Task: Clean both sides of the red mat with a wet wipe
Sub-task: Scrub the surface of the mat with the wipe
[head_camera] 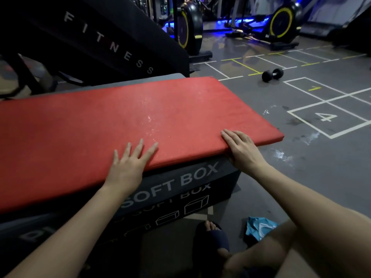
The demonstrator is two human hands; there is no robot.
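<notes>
The red mat [120, 121] lies flat on top of a black padded box marked SOFT BOX [180, 189], with wet streaks shining near its middle. My left hand [128, 163] rests flat on the mat's near edge, fingers straight and spread. My right hand [243, 149] lies over the near edge close to the mat's right corner, fingers straight on top and the thumb side down against the edge. No wipe shows in either hand. A blue wipe packet [259, 227] lies on the floor by my right knee.
A black dumbbell [272, 74] lies on the grey floor beyond the mat, among white painted squares with numbers. Exercise bikes [281, 25] stand at the back. A black FITNESS machine [108, 45] rises behind the box on the left. My sandalled foot [212, 235] is below the box.
</notes>
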